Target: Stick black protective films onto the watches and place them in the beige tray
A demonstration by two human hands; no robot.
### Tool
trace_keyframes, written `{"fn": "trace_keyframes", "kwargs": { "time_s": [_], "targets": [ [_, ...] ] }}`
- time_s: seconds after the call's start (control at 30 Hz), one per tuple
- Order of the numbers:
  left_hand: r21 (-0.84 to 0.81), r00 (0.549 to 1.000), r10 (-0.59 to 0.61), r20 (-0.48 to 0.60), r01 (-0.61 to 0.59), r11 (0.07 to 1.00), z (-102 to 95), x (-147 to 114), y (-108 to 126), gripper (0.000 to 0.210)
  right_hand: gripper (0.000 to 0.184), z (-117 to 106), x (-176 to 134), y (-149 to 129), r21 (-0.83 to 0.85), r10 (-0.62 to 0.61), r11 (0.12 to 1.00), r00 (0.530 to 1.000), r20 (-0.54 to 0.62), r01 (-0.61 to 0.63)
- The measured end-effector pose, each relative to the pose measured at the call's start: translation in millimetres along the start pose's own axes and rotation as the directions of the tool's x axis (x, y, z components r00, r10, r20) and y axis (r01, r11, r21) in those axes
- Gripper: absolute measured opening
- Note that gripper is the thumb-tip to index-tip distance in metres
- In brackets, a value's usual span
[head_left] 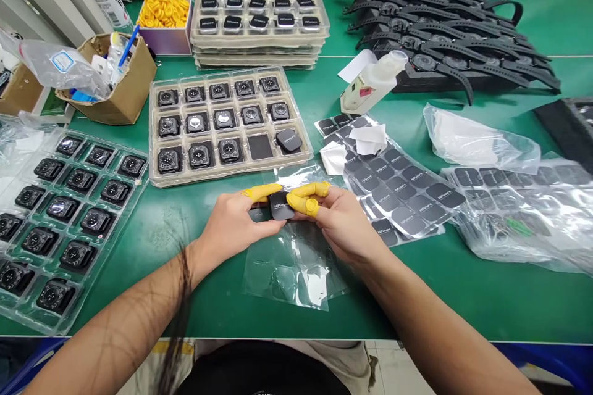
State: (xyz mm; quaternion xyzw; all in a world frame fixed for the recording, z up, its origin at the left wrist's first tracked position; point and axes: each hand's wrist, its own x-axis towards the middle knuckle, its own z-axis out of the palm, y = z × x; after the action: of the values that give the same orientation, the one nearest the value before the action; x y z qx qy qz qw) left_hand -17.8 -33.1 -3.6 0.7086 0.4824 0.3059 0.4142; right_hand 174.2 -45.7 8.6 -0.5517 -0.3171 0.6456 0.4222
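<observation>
Between my two hands is a black square smartwatch body [280, 207] with white lettering on its face. My left hand [236, 219] grips its left side between thumb and fingers. My right hand [340, 219] pinches its right side, with yellow finger cots on thumb and finger; a yellow cot also covers a left finger. Clear plastic film [287, 268] lies on the green table below. Just beyond, a beige tray [208, 176] holds rows of watch bodies, mostly backs up. One watch body [288, 140] there lies lettering up beside a vacant pocket.
At left lies a clear tray [88, 253] of watch bodies. Lettered film sheets [403, 188], a white bottle [373, 83] and plastic bags [482, 139] are at right. Behind stand stacked trays [259, 43], a box of yellow finger cots [164, 12], a cardboard box [125, 95] and strapped watches [440, 43].
</observation>
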Motion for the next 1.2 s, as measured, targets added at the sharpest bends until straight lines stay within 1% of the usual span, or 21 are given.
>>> {"fn": "trace_keyframes", "kwargs": {
  "time_s": [0.27,0.37,0.47,0.57,0.6,0.7,0.73,0.83,0.87,0.93,0.97,1.0,1.03,1.07,1.1,1.13,1.2],
  "targets": [
    [0.009,1.0,0.001,-0.002,-0.001,1.0,0.4,0,1,0.049,0.038,-1,2,3,-0.019,-0.01,1.0,1.0,0.001,0.01],
    [0.03,1.0,0.003,-0.007,-0.003,1.0,0.6,0,0,0.05,0.047,-4,-1,1,-0.063,-0.014,0.998,0.999,0.031,0.016],
    [0.043,1.0,0.001,-0.014,0.0,0.999,0.0,-1,-1,0.05,0.06,-4,-5,-1,-0.158,-0.031,0.987,0.998,0.048,0.038],
    [0.048,0.999,0.039,0.018,-0.04,0.998,-1.3,-1,0,0.052,0.073,2,-4,-1,-0.24,-0.05,0.968,0.994,0.099,0.072],
    [0.064,0.998,0.052,0.035,-0.054,0.996,-1.7,0,0,0.051,0.071,4,-2,1,-0.243,-0.061,0.966,0.992,0.114,0.087],
    [0.114,0.996,0.07,0.057,-0.076,0.991,-2.8,1,1,0.047,0.051,11,1,5,-0.198,-0.101,0.973,0.991,0.083,0.116],
    [0.113,0.995,0.077,0.058,-0.084,0.99,-3.1,1,2,0.047,0.049,12,0,6,-0.188,-0.101,0.975,0.991,0.085,0.116],
    [0.061,0.991,0.105,0.08,-0.11,0.992,-3.7,1,1,0.049,0.052,10,-6,3,-0.199,-0.103,0.972,0.985,0.135,0.129],
    [0.021,0.992,0.092,0.082,-0.094,0.995,-3.8,1,1,0.053,0.051,8,-7,-1,-0.211,-0.135,0.965,0.984,0.12,0.158],
    [-0.078,0.997,0.026,0.072,-0.02,0.997,-3.6,1,1,0.059,0.044,4,-4,-14,-0.245,-0.259,0.936,0.966,0.008,0.253],
    [-0.12,0.998,-0.011,0.064,0.019,0.993,-3.3,1,1,0.059,0.041,3,1,-21,-0.279,-0.327,0.912,0.944,-0.049,0.302],
    [-0.145,0.998,-0.038,0.058,0.046,0.988,-2.9,1,1,0.055,0.038,4,10,-29,-0.327,-0.385,0.881,0.92,-0.075,0.342],
    [-0.146,0.997,-0.048,0.052,0.055,0.988,-2.5,1,1,0.047,0.034,6,20,-37,-0.389,-0.428,0.843,0.901,-0.065,0.373],
    [-0.133,0.998,-0.044,0.043,0.049,0.99,-2.1,0,1,0.037,0.029,10,33,-43,-0.471,-0.46,0.788,0.888,-0.023,0.396],
    [-0.117,0.999,-0.029,0.037,0.033,0.993,-1.7,0,0,0.03,0.023,15,45,-48,-0.572,-0.482,0.706,0.875,0.045,0.418],
    [-0.104,0.999,-0.012,0.031,0.015,0.995,-1.4,0,0,0.028,0.018,22,57,-52,-0.68,-0.503,0.587,0.856,0.119,0.439],
    [-0.096,1.0,0.009,0.017,-0.007,0.995,-1.2,0,-1,0.028,0.014,35,74,-57,-0.845,-0.562,0.294,0.796,0.225,0.446]
  ]
}}
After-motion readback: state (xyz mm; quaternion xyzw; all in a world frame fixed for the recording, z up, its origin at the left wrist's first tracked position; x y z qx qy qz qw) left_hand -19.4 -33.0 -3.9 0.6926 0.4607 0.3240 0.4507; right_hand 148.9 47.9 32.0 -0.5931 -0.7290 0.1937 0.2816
